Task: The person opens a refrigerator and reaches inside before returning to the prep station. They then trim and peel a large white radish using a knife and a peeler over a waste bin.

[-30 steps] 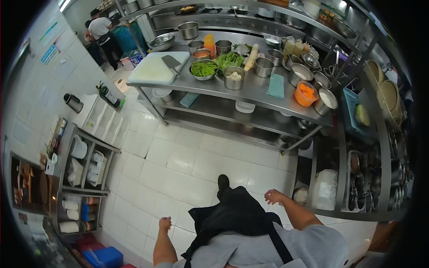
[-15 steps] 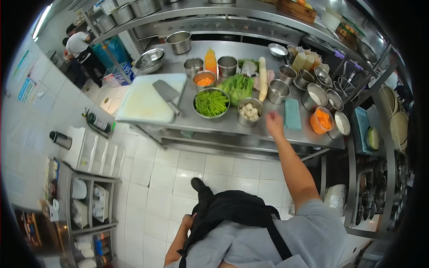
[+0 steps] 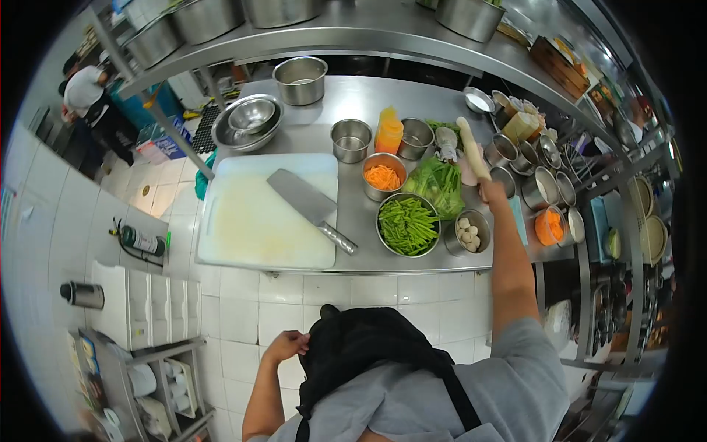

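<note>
My right hand (image 3: 492,190) reaches across the steel table and is closed round the near end of a long, pale daikon radish (image 3: 471,146). Close to that hand stands a steel pot of small whitish balls (image 3: 468,234), perhaps mushrooms. To its left are a bowl of cut green beans (image 3: 407,225), a bag of leafy greens (image 3: 436,188) and a pot of shredded carrot (image 3: 382,177). My left hand (image 3: 287,346) hangs beside the black apron (image 3: 353,346), fingers curled, with nothing visible in them. A cleaver (image 3: 300,196) lies across the white cutting board (image 3: 265,236), its handle over the edge.
Steel bowls (image 3: 250,121) and a large pot (image 3: 300,82) stand at the back. An orange squeeze bottle (image 3: 389,132) is behind the carrots. At right are a tub of orange pieces (image 3: 549,227) and several steel pots. An overhead shelf (image 3: 317,40) spans the table. Another person (image 3: 92,103) stands far left.
My right hand has moved forward from beside the pot of whitish balls and taken hold of the daikon, now tilted. My left hand has come slightly away from the apron. The view has shifted left.
</note>
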